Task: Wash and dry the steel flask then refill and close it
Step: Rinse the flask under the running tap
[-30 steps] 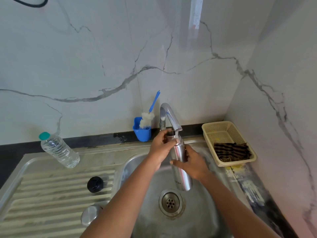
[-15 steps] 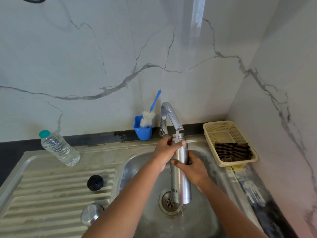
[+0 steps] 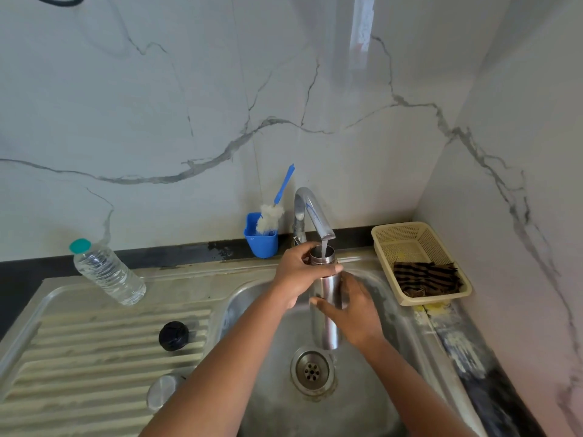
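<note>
The steel flask is standing upright over the sink, its open mouth catching water running from the tap. The left hand is grasping its neck; the right hand is grasping its body. A black cap is lying on the draining board.

Setting was a home kitchen corner. Evidence: stainless sink with ribbed drainboard, curved tap, marble-look wall tiles, blue brush holder, and plastic basket on a dark counter.
</note>
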